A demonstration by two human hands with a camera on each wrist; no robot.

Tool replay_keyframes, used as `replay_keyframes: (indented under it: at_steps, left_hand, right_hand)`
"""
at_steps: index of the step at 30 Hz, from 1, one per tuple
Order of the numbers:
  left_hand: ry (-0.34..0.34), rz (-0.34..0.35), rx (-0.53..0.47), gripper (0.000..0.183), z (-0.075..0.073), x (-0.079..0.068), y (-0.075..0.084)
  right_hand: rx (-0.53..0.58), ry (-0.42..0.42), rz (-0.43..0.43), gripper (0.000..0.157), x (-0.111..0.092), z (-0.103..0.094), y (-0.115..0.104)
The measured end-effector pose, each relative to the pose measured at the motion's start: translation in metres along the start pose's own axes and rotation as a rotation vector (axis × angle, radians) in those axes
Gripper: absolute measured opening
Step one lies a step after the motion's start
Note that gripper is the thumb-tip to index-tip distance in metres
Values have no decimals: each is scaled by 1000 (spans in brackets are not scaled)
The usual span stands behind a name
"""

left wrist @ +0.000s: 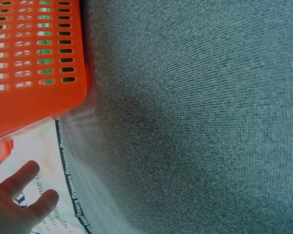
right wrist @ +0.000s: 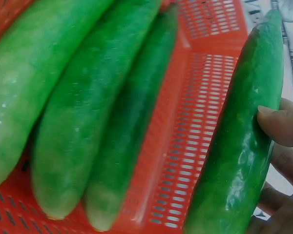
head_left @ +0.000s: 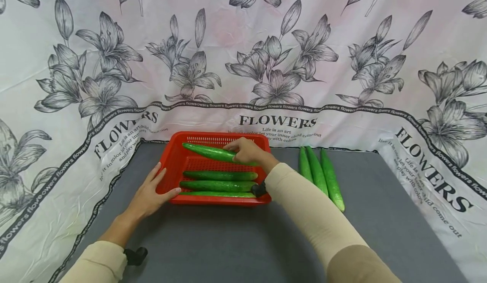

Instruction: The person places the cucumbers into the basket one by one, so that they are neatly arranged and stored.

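A long green cucumber (head_left: 211, 152) is gripped in my right hand (head_left: 249, 151), held over the back part of a red plastic basket (head_left: 167, 164). The right wrist view shows the thumb and fingers round this cucumber (right wrist: 239, 141). Three more cucumbers (head_left: 218, 186) lie side by side in the basket's front half. My left hand (head_left: 152, 194) is at the basket's left side, fingers spread and fairly straight. In the left wrist view, two fingertips show beside the basket (left wrist: 39, 102); whether they touch it I cannot tell.
Three cucumbers (head_left: 319, 173) lie on the grey tabletop (head_left: 224, 240) right of the basket, partly behind my right sleeve (head_left: 304, 207). A white floral cloth (head_left: 213, 88) hangs behind and along both sides of the table.
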State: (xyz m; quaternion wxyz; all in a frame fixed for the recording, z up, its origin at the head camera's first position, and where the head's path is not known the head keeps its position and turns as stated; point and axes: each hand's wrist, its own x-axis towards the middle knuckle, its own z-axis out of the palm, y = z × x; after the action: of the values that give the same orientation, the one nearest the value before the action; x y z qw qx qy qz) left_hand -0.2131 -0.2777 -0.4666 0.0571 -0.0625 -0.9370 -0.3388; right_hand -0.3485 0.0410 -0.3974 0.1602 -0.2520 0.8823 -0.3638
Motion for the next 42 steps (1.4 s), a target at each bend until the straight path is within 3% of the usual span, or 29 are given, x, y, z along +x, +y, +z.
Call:
replay_keyframes:
  at_steps: [18, 42]
  left_hand:
    - [-3, -7, 0, 94, -1, 0, -4]
    - [6, -1, 2, 92, 1, 0, -3]
  right_hand:
    - [-145, -108, 72, 52, 27, 24, 9]
    - [-275, -86, 107, 49, 36, 35, 25]
